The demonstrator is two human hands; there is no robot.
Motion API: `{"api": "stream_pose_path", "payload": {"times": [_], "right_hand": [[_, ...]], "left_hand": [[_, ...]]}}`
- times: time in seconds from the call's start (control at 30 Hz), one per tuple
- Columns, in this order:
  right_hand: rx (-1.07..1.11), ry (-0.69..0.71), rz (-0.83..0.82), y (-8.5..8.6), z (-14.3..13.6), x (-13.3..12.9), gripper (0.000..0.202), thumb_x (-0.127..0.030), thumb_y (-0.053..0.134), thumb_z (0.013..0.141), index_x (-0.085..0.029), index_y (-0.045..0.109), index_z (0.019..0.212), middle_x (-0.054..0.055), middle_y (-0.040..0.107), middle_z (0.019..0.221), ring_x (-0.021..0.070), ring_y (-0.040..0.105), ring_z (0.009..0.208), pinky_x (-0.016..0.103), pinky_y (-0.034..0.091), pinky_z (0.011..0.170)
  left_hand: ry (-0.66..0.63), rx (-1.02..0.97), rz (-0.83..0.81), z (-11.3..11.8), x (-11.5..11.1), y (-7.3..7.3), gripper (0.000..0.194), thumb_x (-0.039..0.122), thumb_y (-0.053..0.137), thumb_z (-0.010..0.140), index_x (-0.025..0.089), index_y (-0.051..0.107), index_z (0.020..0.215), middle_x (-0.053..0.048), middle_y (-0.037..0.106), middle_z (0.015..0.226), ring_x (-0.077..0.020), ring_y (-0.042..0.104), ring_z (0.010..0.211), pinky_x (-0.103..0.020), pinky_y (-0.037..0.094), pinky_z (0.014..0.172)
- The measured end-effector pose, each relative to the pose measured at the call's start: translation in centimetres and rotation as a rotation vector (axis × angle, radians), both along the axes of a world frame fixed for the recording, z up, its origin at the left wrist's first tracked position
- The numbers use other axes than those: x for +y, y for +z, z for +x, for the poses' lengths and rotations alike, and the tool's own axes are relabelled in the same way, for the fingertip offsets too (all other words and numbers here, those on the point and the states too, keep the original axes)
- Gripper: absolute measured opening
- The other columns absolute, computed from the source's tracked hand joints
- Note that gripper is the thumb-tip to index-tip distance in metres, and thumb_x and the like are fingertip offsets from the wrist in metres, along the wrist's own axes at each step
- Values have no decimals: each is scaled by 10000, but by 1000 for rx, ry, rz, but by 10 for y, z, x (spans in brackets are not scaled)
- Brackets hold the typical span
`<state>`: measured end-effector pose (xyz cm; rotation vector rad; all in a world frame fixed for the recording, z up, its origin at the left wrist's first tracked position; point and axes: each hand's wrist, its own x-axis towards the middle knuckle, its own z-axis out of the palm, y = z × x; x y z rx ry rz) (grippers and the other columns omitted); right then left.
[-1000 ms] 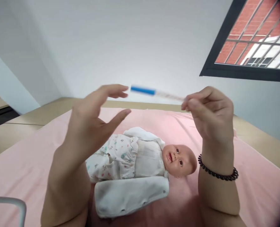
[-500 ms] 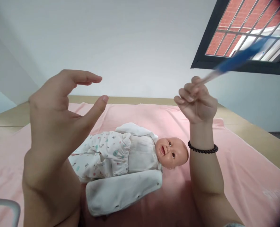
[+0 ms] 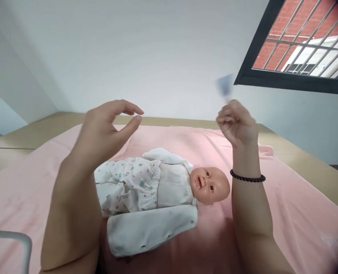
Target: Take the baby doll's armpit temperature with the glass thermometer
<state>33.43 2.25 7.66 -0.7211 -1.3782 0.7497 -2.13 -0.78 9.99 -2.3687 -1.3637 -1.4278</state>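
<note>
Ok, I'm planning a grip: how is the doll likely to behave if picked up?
The doll probably won't roll readily, since it lies flat on its back. Its smooth, slightly shiny head looks rigid and may be somewhat slippery. The wrinkled, gathered trousers suggest soft cloth that would likely bunch or slide in a grip.

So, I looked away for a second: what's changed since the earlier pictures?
The slender blue-ended stick, blurred, has swung in the bare right hand from pointing leftward, via up-right, to pointing up. The bare left hand has brought thumb and fingers closer together. Nothing was visibly grasped or released. The doll in white top and printed trousers lies as before on the pink cloth.
</note>
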Motion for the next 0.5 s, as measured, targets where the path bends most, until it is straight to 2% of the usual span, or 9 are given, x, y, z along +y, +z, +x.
{"api": "stream_pose_path", "payload": {"times": [0.1, 0.17, 0.23, 0.3, 0.4, 0.5], "right_hand": [[-227, 73, -246, -14, 2, 16, 404, -422, 953, 679, -193, 663, 841, 21, 673, 806, 143, 632, 806, 319, 555, 857], [-315, 114, -359, -25, 8, 28, 414, -420, 949, 693, -157, 682, 867, 55, 711, 833, 158, 666, 843, 336, 571, 880], [-385, 145, -452, -38, 16, 39, 403, -418, 929, 728, -138, 688, 888, 87, 740, 896, 153, 672, 839, 343, 582, 892], [-474, 169, -549, -51, 28, 48, 341, -359, 907, 781, -120, 693, 896, 101, 744, 933, 152, 679, 853, 343, 590, 908], [-609, 183, -692, -71, 46, 59, 216, -311, 780, 950, -115, 692, 968, 80, 720, 1014, 166, 691, 949, 356, 602, 919], [-726, 171, -824, -90, 59, 64, 219, -338, 674, 1038, -138, 689, 1126, 86, 689, 1156, 183, 682, 1032, 376, 607, 929]], "left_hand": [[-21, 85, -281, -8, 45, -20, 241, 453, 613, 966, 264, 740, 1043, -25, 779, 1187, -229, 712, 1078, -289, 568, 801], [-20, 212, -515, -12, 76, -38, 337, 495, 553, 959, 257, 710, 1138, -43, 738, 1306, -242, 691, 1157, -319, 566, 903], [-5, 329, -700, -13, 101, -58, 379, 503, 545, 921, 223, 705, 1121, -82, 738, 1294, -270, 697, 1147, -335, 557, 906], [-2, 383, -771, -11, 119, -77, 360, 518, 590, 872, 203, 716, 994, -105, 764, 1195, -303, 712, 1089, -351, 554, 857], [-4, 433, -843, -3, 134, -102, 374, 558, 593, 847, 197, 687, 860, -122, 778, 1055, -321, 726, 1002, -359, 539, 799], [-25, 465, -922, 5, 143, -125, 424, 603, 572, 837, 194, 684, 839, -131, 783, 1045, -306, 727, 963, -348, 534, 774]]}}
